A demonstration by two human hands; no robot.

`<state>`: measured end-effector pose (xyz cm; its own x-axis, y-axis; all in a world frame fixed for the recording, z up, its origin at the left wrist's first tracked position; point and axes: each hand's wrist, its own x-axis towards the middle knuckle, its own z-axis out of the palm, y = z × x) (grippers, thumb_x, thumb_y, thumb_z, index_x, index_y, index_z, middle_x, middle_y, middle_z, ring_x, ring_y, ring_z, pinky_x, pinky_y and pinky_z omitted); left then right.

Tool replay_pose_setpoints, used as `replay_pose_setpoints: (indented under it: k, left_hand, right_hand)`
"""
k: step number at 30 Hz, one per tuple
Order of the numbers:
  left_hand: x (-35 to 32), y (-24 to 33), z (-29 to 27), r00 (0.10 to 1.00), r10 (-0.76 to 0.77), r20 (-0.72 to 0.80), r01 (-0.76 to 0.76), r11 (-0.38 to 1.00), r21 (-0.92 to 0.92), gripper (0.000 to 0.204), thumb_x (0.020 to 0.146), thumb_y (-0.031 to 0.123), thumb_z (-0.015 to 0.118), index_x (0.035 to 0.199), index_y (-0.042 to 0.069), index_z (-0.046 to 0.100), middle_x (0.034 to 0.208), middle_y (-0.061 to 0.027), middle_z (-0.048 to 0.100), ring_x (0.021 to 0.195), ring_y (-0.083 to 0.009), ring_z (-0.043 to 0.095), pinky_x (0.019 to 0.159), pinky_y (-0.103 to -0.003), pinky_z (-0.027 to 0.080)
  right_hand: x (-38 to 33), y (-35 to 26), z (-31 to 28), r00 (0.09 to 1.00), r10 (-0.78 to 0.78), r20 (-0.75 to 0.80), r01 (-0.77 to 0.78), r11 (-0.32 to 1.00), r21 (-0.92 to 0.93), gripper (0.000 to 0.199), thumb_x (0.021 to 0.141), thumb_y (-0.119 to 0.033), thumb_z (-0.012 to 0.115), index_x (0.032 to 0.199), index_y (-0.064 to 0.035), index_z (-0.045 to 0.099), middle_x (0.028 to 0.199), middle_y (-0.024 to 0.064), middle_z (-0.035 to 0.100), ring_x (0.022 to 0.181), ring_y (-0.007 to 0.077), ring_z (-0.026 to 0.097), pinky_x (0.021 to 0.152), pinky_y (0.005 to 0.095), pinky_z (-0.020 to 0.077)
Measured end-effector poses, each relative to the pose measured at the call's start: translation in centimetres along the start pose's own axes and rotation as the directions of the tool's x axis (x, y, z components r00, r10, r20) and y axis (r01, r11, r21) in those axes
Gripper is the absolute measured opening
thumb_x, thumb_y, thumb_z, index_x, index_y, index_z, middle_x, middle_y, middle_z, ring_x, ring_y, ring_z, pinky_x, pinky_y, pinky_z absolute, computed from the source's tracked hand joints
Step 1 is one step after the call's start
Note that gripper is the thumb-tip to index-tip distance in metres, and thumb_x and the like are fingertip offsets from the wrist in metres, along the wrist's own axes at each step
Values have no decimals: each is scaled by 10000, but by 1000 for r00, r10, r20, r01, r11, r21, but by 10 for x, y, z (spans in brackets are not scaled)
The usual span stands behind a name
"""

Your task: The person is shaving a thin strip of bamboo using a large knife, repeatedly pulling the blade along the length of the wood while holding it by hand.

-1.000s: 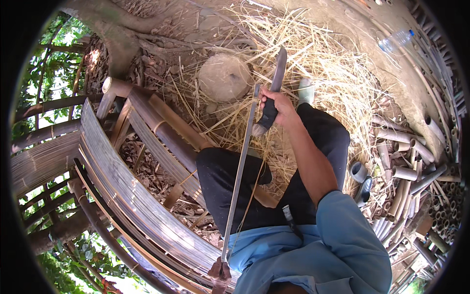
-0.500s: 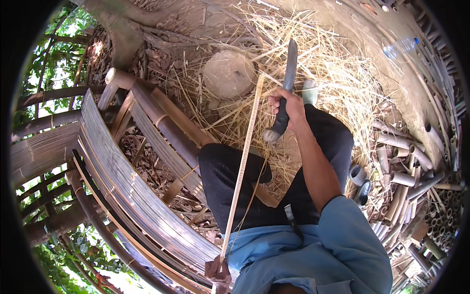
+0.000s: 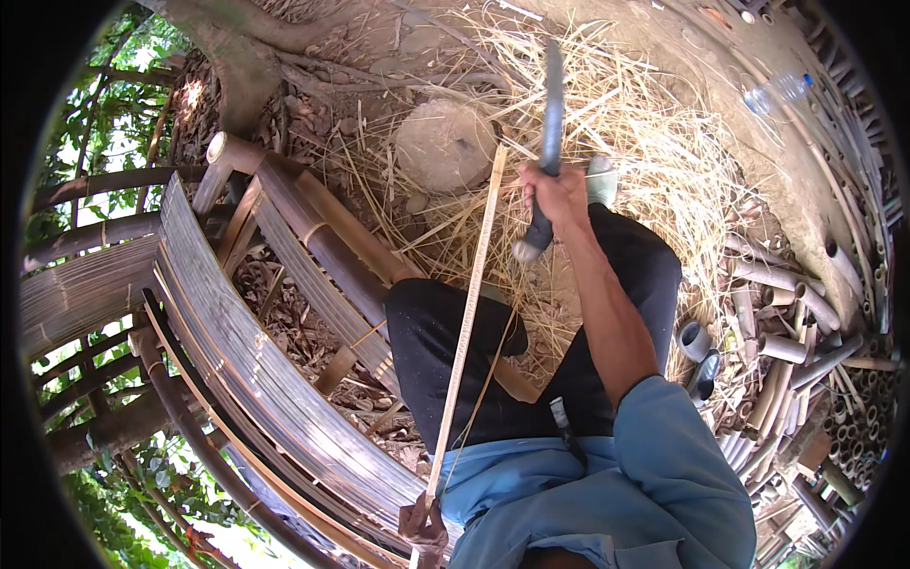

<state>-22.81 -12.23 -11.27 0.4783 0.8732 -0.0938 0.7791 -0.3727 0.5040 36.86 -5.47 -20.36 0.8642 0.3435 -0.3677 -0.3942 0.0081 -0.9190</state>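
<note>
Hands were well apart, both clamped. Right hand (image 3: 559,194) gripped a long knife (image 3: 548,142) by its handle, blade raised and pointing away over the straw (image 3: 654,142). Left hand (image 3: 422,522) pinched the near end of a thin bamboo strip (image 3: 464,327) close to the body, at the bottom of the frame. Strip ran from that hand up across the dark trousers (image 3: 445,370) to its far tip just beside the right hand, near a round wood block (image 3: 445,142) on the ground.

Knife blade sat clear of the strip, not touching it, so no cut was in contact at that point. Can't tell from this view whether the strip's edges were already shaved smooth.

Progress, as a judgement: mid-run. A bundle of flat slats (image 3: 246,360) lay stacked over a bamboo frame on the person's left, looking like finished pieces. Pile of short bamboo tubes (image 3: 787,322) sat on the ground to the right, apparently uncut stock. Thick straw-like shavings covered the ground ahead, so plenty of trimming looked done, with stock left.
</note>
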Motion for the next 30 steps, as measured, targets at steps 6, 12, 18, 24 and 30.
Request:
replay_pose_setpoints:
  k: [6,12,18,24,30]
  left_hand:
    - [-1,-4,-1,1000,23,-9,-23,1000,-4,387,766,37,810,1140,125,767,693,-64,496,565,-212,488,512,-361,366]
    - [-2,-3,-2,1000,6,-7,-6,1000,7,374,766,32,806,1125,132,769,693,-56,484,564,-206,490,506,-353,362]
    - [-5,-7,7,1000,22,11,-21,999,-44,364,779,4,786,1136,74,761,685,-69,524,572,-184,500,518,-339,368]
    - [-16,-3,-17,978,-163,132,180,974,-135,263,962,89,617,1176,-20,725,630,-72,614,509,-136,560,472,-307,432]
    - [64,39,-32,965,-254,70,262,897,-356,421,1044,141,523,1440,0,544,567,23,518,506,-45,501,434,-265,404]
  right_hand:
    - [8,-23,12,976,-218,-26,215,972,-92,310,840,-190,856,1047,13,749,667,16,631,501,90,553,465,254,469]
    - [31,1,22,943,-318,99,332,888,-317,329,766,-258,907,1009,-68,792,749,20,679,625,116,600,576,302,495]
    - [44,11,20,928,-364,-77,287,832,-475,143,848,-208,822,911,-87,780,752,46,704,580,144,609,549,308,490]
    - [74,9,11,892,-401,-206,388,916,-101,151,892,-208,776,945,-73,732,716,33,661,574,130,588,532,289,474]
    - [38,-9,8,993,-113,-30,111,992,-60,316,914,-291,795,955,-5,668,652,19,574,524,96,530,464,250,447]
